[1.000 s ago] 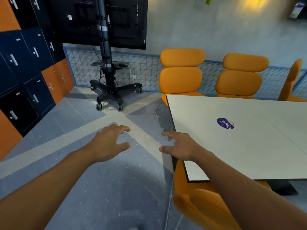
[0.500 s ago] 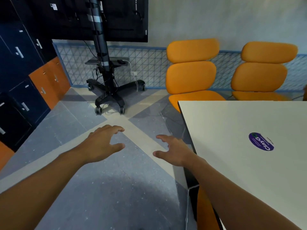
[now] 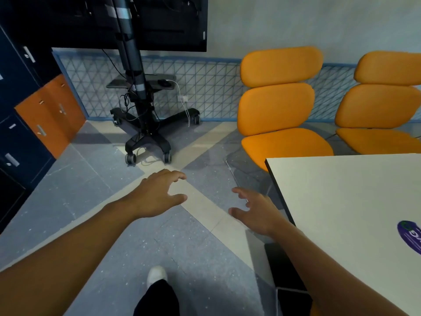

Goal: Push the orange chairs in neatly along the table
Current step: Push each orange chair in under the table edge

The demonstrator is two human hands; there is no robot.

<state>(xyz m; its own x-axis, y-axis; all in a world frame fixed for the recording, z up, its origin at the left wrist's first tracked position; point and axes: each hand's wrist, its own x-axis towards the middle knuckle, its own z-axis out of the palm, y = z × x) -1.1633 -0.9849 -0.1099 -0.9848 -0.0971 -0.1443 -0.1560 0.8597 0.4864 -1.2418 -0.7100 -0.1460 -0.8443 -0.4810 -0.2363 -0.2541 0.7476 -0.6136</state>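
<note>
Two orange padded chairs stand beyond the far edge of the white table (image 3: 337,190). The nearer chair (image 3: 276,106) faces me at the table's far left corner, its seat partly under the tabletop. The second chair (image 3: 382,103) is at the right edge of view. My left hand (image 3: 157,195) hovers over the floor with fingers spread and loosely bent, holding nothing. My right hand (image 3: 257,210) reaches forward just left of the table's corner, fingers relaxed and empty. Neither hand touches a chair.
A black wheeled TV stand (image 3: 145,133) with cables stands ahead on the left, its screen above. Blue and orange lockers (image 3: 45,119) line the left wall. A blue mesh panel runs along the back wall. My white shoe (image 3: 156,274) steps on the grey floor.
I have walked forward along the table's left end. The far chairs have grown larger and nearer, and the orange chair beside me has dropped out of view. Both hands stay raised and empty.
</note>
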